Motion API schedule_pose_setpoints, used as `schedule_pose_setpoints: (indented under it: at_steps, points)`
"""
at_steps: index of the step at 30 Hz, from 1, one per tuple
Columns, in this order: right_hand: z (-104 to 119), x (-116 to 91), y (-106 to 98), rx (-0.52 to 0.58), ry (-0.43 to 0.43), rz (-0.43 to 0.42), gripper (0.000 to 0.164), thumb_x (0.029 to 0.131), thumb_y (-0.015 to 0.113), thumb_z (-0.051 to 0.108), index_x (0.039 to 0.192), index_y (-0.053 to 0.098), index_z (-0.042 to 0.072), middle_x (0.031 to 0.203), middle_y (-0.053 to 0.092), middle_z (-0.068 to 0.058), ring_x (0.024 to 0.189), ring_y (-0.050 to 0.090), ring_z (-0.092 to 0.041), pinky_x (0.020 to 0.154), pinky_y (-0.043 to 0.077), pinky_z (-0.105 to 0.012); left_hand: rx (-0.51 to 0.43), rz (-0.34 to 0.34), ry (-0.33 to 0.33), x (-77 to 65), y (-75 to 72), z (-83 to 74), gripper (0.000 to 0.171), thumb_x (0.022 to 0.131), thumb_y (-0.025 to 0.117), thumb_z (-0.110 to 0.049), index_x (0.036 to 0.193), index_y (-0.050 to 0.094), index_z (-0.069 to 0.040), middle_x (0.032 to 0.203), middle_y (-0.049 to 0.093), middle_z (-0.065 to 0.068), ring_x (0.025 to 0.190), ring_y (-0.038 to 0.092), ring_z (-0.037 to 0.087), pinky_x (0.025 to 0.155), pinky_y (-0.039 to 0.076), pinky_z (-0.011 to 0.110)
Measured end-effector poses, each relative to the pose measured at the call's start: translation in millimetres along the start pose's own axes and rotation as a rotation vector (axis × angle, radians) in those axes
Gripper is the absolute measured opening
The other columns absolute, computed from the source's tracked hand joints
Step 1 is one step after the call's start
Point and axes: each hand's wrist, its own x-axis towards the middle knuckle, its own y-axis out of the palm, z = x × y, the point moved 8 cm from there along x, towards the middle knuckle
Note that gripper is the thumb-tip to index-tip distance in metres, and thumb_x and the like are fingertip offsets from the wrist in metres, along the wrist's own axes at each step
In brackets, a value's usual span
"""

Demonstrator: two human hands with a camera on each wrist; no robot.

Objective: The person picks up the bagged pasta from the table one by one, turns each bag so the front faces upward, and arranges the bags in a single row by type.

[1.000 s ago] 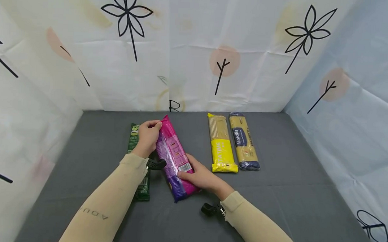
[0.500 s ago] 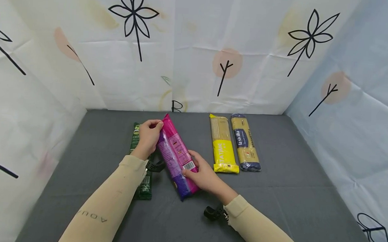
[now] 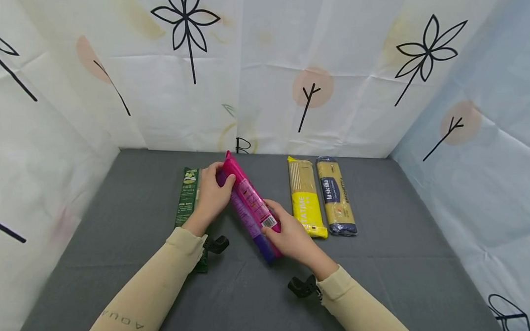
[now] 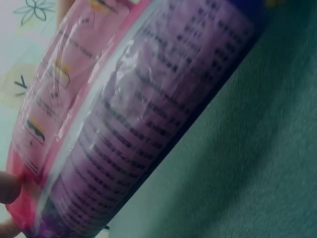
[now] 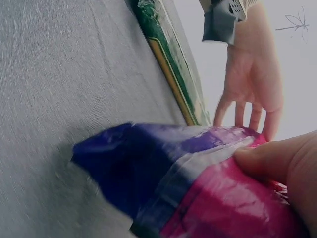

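Sleeves point(image 3: 139, 288) of pale beige slanted forward and inward over the grey counter point(image 3: 241, 307), the left one bearing faint dark lettering. The right hand point(image 3: 294, 236), the nearer of the two, gripped the lower right end of a pink-and-purple packet point(image 3: 248, 203), its thumb lying across the face and its fingers round the right side. The left hand point(image 3: 213, 195), farther off, pinched the packet's far end, thumb on one side and fingers on the other. Between them the packet's long axis ran diagonally from the dark blue end, near and right, to the pink end, far and left; the blue end appeared to stand clear of the counter. A barcode point(image 3: 269, 222) showed just beside the right thumb, and the purple panel carried rows of small print too blurred to read.

Left of this, partly behind the left hand and forearm, lay a green packet point(image 3: 187, 196) with small pale writing. Beyond the right hand, side by side, lay a yellow packet point(image 3: 307, 209) with big white letters, "TAT" among them, and a tan packet point(image 3: 340, 208) whose blue label point(image 3: 330, 189) read "la sicilia". Behind hung white cloth point(image 3: 270, 47) printed with line-drawn flowers.
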Motion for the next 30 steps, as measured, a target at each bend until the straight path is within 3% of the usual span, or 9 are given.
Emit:
schedule_pose_setpoints:
  at_steps: [4, 6, 10, 14, 20, 23, 26, 30]
  points:
    - [9, -2, -8, -0.140, -0.043, -0.047, 0.071, 0.090, 0.071, 0.023, 0.149, 0.032, 0.029, 0.118, 0.063, -0.003, 0.078, 0.059, -0.013, 0.068, 0.052, -0.029, -0.020, 0.066, -0.052, -6.4, 3.1, -1.3, 0.057, 0.097, 0.058, -0.032, 0.146, 0.034, -0.014, 0.142, 0.025, 0.015, 0.127, 0.030, 0.030, 0.100, 0.037, 0.050]
    - [15, -2, -11, -0.213, -0.078, -0.071, 0.071, 0.089, 0.072, 0.022, 0.149, 0.033, 0.026, 0.116, 0.065, -0.004, 0.075, 0.060, -0.012, 0.067, 0.052, -0.028, -0.064, 0.113, -0.096, -9.6, 5.1, -1.5, 0.063, 0.097, 0.057, -0.037, 0.150, 0.027, -0.018, 0.144, 0.019, 0.017, 0.123, 0.036, 0.032, 0.096, 0.041, 0.050]
    - [27, -2, -16, -0.387, -0.166, -0.130, 0.071, 0.087, 0.074, 0.021, 0.147, 0.035, 0.021, 0.117, 0.066, -0.006, 0.079, 0.064, -0.016, 0.071, 0.054, -0.032, -0.251, 0.198, -0.189, -16.3, 10.3, -3.1, 0.076, 0.096, 0.058, -0.040, 0.154, 0.010, -0.025, 0.146, 0.016, 0.020, 0.117, 0.047, 0.038, 0.084, 0.053, 0.048]
    - [39, -2, -20, -0.606, -0.268, -0.195, 0.070, 0.084, 0.077, 0.022, 0.142, 0.039, 0.016, 0.115, 0.068, -0.007, 0.082, 0.067, -0.018, 0.068, 0.056, -0.033, -0.484, 0.237, -0.277, -21.1, 15.5, -6.6, 0.085, 0.095, 0.062, -0.037, 0.152, -0.001, -0.030, 0.140, 0.027, 0.023, 0.118, 0.052, 0.039, 0.078, 0.055, 0.046]
    - [51, -3, -20, -0.807, -0.406, -0.274, 0.066, 0.081, 0.080, 0.019, 0.137, 0.046, 0.015, 0.091, 0.070, -0.005, 0.062, 0.062, -0.016, 0.055, 0.052, -0.026, -0.729, 0.147, -0.388, -23.7, 16.7, -3.7, 0.094, 0.090, 0.069, -0.034, 0.146, -0.006, -0.029, 0.135, 0.034, 0.022, 0.113, 0.057, 0.038, 0.079, 0.055, 0.045]
    - [56, -5, -18, -0.864, -0.469, -0.311, 0.065, 0.079, 0.082, 0.017, 0.135, 0.049, 0.015, 0.093, 0.071, -0.005, 0.064, 0.063, -0.018, 0.056, 0.053, -0.027, -0.802, 0.078, -0.427, -24.9, 16.0, 0.7, 0.098, 0.088, 0.072, -0.033, 0.143, -0.008, -0.028, 0.138, 0.030, 0.021, 0.115, 0.056, 0.038, 0.079, 0.055, 0.045]
    - [60, -7, -15, -0.899, -0.513, -0.336, 0.065, 0.077, 0.083, 0.017, 0.134, 0.051, 0.012, 0.101, 0.071, -0.006, 0.069, 0.065, -0.021, 0.058, 0.054, -0.031, -0.829, 0.033, -0.452, -25.9, 16.8, 4.8, 0.099, 0.087, 0.074, -0.029, 0.143, -0.008, -0.027, 0.139, 0.028, 0.020, 0.115, 0.056, 0.036, 0.079, 0.055, 0.044]
    - [60, -9, -10, -0.912, -0.523, -0.345, 0.062, 0.079, 0.082, 0.017, 0.132, 0.052, 0.010, 0.101, 0.071, -0.008, 0.068, 0.064, -0.021, 0.057, 0.054, -0.030, -0.814, 0.022, -0.460, -26.5, 19.7, 7.7, 0.098, 0.088, 0.072, -0.018, 0.143, -0.009, -0.027, 0.137, 0.030, 0.022, 0.112, 0.059, 0.034, 0.078, 0.055, 0.042]
